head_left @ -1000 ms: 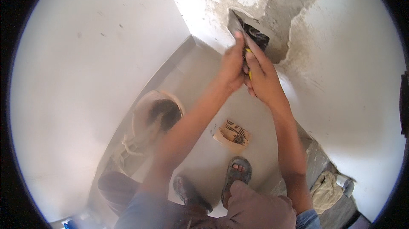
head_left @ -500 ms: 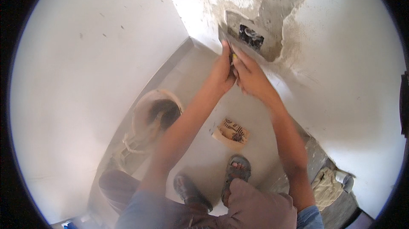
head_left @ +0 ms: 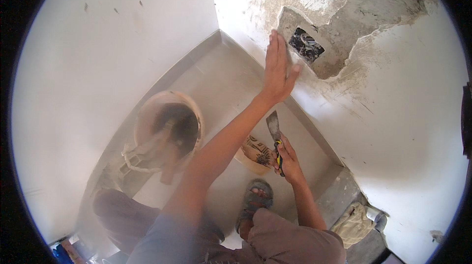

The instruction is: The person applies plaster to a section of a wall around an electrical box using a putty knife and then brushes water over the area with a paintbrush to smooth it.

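Note:
My left hand [head_left: 280, 70] lies with fingers stretched out against the wall, just left of a recessed black electrical box [head_left: 306, 45]. Rough grey mortar [head_left: 337, 50] surrounds that box, with a ragged edge of white paint. Lower down, my right hand [head_left: 290, 162] is wrapped round the black and yellow handle of a putty knife [head_left: 273, 125]. Its blade points up and away from me, apart from the wall. Under the knife, partly hidden by my right hand, is a tan piece with dark printing [head_left: 256, 151] on the floor.
A round tan bucket [head_left: 199, 116] with a dark inside stands on the floor to the left, a pale cloth or bag [head_left: 142, 158] beside it. At the lower right lie a crumpled beige cloth [head_left: 353, 224] and a grey pipe end [head_left: 379, 219]. White walls meet at a corner ahead.
My hands were together at the wall below the box with the putty knife. Now the right has drawn down and back with it, while the left is spread on the wall.

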Motion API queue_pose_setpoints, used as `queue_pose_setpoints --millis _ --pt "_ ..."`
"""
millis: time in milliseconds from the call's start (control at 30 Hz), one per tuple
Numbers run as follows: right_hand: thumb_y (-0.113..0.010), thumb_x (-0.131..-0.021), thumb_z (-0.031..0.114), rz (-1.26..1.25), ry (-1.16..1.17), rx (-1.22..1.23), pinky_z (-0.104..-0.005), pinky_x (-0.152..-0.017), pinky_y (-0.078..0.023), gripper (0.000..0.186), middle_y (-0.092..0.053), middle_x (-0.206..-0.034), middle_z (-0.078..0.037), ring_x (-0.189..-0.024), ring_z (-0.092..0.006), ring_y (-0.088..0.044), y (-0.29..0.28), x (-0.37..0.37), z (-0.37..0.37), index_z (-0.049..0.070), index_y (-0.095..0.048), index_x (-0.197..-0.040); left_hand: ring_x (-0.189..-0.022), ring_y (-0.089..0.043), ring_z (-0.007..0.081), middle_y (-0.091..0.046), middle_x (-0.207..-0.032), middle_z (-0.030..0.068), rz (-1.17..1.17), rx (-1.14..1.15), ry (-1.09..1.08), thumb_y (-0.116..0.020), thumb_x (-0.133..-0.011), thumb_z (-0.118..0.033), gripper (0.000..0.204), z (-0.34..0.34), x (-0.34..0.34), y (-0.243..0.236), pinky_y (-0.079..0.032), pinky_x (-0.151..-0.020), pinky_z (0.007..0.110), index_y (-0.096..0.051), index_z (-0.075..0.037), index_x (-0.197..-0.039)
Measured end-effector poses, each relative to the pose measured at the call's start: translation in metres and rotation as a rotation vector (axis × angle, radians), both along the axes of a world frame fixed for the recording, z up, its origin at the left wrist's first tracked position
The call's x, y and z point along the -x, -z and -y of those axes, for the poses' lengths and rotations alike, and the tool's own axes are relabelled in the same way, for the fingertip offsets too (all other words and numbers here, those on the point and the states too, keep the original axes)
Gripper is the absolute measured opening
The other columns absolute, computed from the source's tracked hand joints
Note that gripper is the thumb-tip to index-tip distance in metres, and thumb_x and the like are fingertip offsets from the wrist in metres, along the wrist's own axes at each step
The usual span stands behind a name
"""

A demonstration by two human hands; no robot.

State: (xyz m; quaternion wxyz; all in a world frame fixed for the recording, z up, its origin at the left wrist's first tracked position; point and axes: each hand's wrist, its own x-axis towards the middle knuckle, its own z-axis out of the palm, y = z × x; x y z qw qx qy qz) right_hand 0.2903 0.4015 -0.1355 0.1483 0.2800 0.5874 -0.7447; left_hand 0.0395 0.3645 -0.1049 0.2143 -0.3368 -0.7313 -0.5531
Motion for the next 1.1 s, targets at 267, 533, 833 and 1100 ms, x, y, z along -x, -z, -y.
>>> queue_pose_setpoints --millis 267,533,833,1100 --pt "-0.044 -0.109 0.041 -0.036 0.154 -0.122 -0.0242 -0.044 -0.042 0.054 -0.056 -0.086 -0.003 -0.058 -0.0083 -0.052 0.011 -0.019 -0.016 0.013 -0.034 -0.154 -0.153 -0.012 0.0438 -0.007 -0.165 0.0303 -0.036 -0.004 0.08 -0.038 -0.108 -0.04 0.074 0.027 0.006 -0.033 -0.013 -0.123 0.05 -0.014 0.009 -0.157" --pt "-0.039 -0.11 0.04 -0.372 0.269 -0.282 -0.0223 -0.047 -0.041 0.05 -0.056 -0.084 -0.003 -0.057 -0.0075 -0.051 -0.053 0.007 -0.02 0.008 -0.04 -0.148 -0.127 -0.055 0.0364 -0.057 -0.135 0.0267 0.562 0.063 0.157 -0.051 -0.105 -0.043 0.062 0.041 -0.067 0.013 -0.04 -0.11 0.047 -0.047 0.007 -0.141" --pt "-0.037 -0.111 0.038 -0.484 0.31 -0.412 -0.0216 -0.047 -0.036 0.049 -0.051 -0.079 0.001 -0.058 -0.004 -0.044 -0.083 0.055 -0.027 0.007 -0.043 -0.148 -0.059 -0.053 0.0056 -0.061 -0.082 -0.0008 1.325 -0.375 0.652 -0.056 -0.103 -0.047 0.04 0.006 -0.103 -0.044 -0.044 -0.044 0.022 -0.06 -0.007 -0.104" --pt "-0.038 -0.11 0.042 -0.523 0.336 -0.38 -0.0208 -0.048 -0.037 0.052 -0.055 -0.083 0.001 -0.059 -0.0036 -0.044 -0.087 0.059 -0.03 0.008 -0.044 -0.148 -0.054 -0.054 0.0061 -0.058 -0.074 -0.001 1.278 -0.412 0.603 -0.06 -0.102 -0.044 0.037 0.0 -0.109 -0.047 -0.044 -0.044 0.022 -0.06 -0.007 -0.102"
